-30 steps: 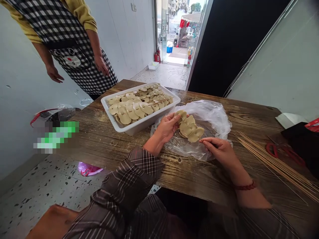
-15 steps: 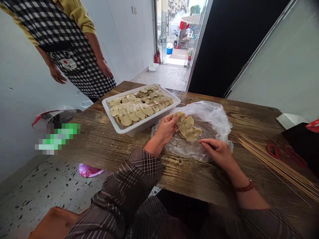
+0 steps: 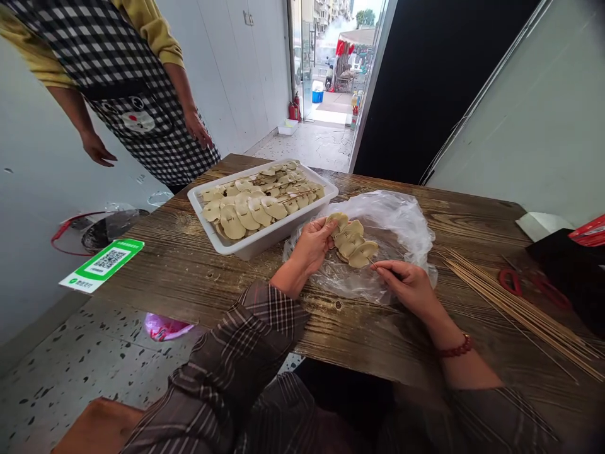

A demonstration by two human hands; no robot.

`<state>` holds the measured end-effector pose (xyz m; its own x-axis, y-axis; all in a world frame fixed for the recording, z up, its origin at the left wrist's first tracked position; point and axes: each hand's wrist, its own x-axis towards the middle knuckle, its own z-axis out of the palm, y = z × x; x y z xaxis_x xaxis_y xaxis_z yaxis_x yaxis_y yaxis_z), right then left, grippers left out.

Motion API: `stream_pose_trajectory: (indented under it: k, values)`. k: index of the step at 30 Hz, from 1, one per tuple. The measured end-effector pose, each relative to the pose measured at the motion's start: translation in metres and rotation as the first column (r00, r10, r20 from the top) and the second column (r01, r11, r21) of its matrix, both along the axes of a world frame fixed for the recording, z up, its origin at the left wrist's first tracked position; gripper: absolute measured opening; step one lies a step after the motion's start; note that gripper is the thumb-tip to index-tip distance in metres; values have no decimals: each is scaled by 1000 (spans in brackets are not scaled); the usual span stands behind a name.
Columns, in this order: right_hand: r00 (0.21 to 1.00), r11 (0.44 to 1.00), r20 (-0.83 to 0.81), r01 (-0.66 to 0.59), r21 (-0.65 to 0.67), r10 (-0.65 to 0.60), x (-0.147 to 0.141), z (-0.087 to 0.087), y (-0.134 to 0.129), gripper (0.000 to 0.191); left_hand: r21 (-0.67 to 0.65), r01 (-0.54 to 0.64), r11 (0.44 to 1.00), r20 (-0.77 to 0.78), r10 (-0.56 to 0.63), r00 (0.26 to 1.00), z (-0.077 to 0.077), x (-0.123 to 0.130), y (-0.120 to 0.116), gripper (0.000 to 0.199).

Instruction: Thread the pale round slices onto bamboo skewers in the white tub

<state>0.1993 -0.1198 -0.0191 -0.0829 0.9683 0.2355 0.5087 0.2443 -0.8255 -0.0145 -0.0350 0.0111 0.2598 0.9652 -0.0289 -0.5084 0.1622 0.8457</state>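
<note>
I see the left hand (image 3: 311,249) pinching the slices (image 3: 352,241), the right hand (image 3: 405,282) gripping their stick (image 3: 372,262), above a plastic bag (image 3: 399,217) between the table's (image 3: 359,334) near and far edges, beside the tray (image 3: 255,248).

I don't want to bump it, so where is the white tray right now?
In the head view, the white tray stands left of centre on the table, just beyond the left hand, with the clear plastic bag at its right.
</note>
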Motion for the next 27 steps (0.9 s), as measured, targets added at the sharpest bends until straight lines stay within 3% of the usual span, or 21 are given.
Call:
stream_pose_trajectory:
  k: [9, 17, 22, 27]
  values:
    - [983, 991, -183, -6, -135, -19, -1, 4, -1, 34, -101, 113, 988, 102, -103, 989, 1, -1, -1, 25]
    - [999, 998, -53, -4, -69, 0, 0, -3, -1, 33, -123, 92, 988, 102, -80, 992, -6, 4, -5, 17]
    - [994, 996, 109, -22, 86, 12, 4, -8, 0, 27, -121, 73, 990, 108, -60, 992, -11, 5, -5, 27]
    - [983, 994, 182, -42, 106, 22, 8, -13, 1, 28, -111, 70, 991, 109, -58, 992, -16, 8, -7, 39]
